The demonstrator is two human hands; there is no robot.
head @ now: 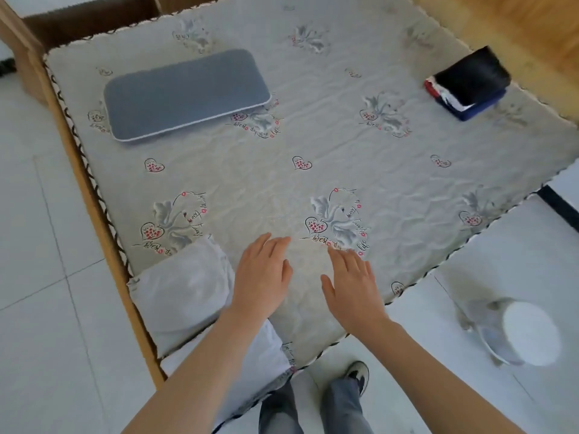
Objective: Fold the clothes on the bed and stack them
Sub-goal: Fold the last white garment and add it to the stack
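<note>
My left hand (262, 274) and my right hand (354, 283) hover side by side over the near part of the bed (313, 151), palms down, fingers straight, holding nothing. A folded white garment (181, 292) lies at the near left corner of the bed, just left of my left hand, partly hidden by my left forearm. A stack of folded clothes (468, 83), black on top with white, red and blue layers beneath, sits at the far right edge of the bed. Both hands are far from that stack.
A flat grey pillow (188, 92) lies on the far left of the bed. The bed has a wooden frame (91, 195) along its left side. A white fan (520, 333) stands on the tiled floor to the right. My shoes and trouser legs show below.
</note>
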